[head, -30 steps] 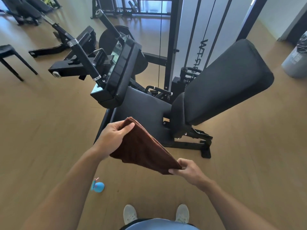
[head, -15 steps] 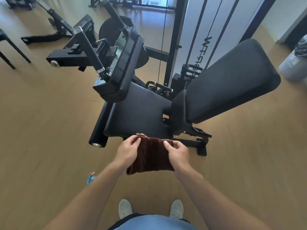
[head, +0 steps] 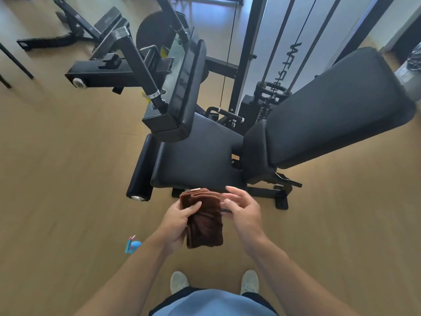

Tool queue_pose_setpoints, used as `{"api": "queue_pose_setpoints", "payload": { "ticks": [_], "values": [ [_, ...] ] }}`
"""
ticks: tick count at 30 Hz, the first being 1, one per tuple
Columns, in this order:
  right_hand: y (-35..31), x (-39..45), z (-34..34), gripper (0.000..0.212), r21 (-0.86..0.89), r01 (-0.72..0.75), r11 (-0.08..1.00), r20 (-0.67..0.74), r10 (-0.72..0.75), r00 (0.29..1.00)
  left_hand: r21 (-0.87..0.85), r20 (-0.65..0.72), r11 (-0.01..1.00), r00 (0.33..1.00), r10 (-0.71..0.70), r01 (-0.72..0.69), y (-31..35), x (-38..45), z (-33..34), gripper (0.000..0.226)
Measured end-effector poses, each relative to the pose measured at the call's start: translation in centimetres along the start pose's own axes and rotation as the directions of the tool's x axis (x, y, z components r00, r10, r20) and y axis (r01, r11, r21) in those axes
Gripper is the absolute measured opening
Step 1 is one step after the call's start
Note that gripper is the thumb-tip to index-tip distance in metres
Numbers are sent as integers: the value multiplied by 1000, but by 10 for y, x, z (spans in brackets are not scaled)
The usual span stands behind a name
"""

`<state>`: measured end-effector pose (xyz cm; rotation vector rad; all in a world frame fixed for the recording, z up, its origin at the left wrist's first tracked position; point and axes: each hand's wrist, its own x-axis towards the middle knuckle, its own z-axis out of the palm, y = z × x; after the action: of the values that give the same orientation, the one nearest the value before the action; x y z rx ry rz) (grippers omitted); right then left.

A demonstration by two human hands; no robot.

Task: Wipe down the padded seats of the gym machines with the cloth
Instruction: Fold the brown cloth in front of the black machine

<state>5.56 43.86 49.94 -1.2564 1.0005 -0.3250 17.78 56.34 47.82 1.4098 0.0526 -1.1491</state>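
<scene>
A folded brown cloth hangs in front of me, gripped by my left hand along its left side. My right hand hovers just right of the cloth with fingers spread, holding nothing. Right beyond the hands lies the black padded seat of a gym machine, its front edge close to the cloth's top. A large black padded backrest rises at the right, and a narrower black pad stands upright at the seat's left.
A black roller pad lies left of the seat. The machine's frame, cables and weight stack stand behind. A blue spray bottle lies on the wooden floor at my left. More black equipment fills the far left.
The cloth went from spread out between both hands to a narrow folded bundle. My right hand has let go of it and opened. The view moved closer to the seat.
</scene>
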Motion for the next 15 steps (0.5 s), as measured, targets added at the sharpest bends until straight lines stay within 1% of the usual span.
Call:
{"api": "queue_pose_setpoints", "payload": {
  "ticks": [1,2,3,4,5,6,7,8,10,12,13,15],
  "values": [
    [9,5,-2,35,-66,-53,996,-64,48,997,-15,-11,1000,1000,-23,23,1,4,-1,25],
    [18,8,-3,52,-82,-152,985,-48,149,988,-31,-11,998,999,-48,48,2,8,-1,21],
    [27,11,-4,70,-49,-264,963,55,266,962,-51,-9,996,997,-76,76,4,13,-1,20],
    [33,14,-6,75,23,-371,928,188,361,914,-68,-1,992,994,-108,107,6,19,1,21],
    [38,16,-8,67,77,-449,890,305,408,861,-81,4,987,990,-140,140,7,26,1,24],
    [41,19,-11,55,123,-492,862,372,420,828,-86,9,982,986,-168,168,7,35,3,26],
    [42,25,-15,47,168,-513,842,389,422,819,-76,1,979,982,-190,190,7,44,4,28],
    [43,33,-19,45,200,-522,829,369,430,824,-51,-14,977,978,-206,205,6,56,6,29],
    [48,58,-28,50,213,-527,823,294,460,838,56,-58,974,974,-218,221,3,80,13,33],
    [50,88,-33,61,146,-522,840,207,490,847,174,-106,959,972,-209,225,2,104,23,29],
    [52,104,-36,63,106,-515,851,143,499,854,208,-124,952,971,-204,226,2,116,28,28],
    [53,140,-40,54,21,-466,884,13,466,885,237,-169,951,973,-159,197,0,145,36,38]
  ]
}}
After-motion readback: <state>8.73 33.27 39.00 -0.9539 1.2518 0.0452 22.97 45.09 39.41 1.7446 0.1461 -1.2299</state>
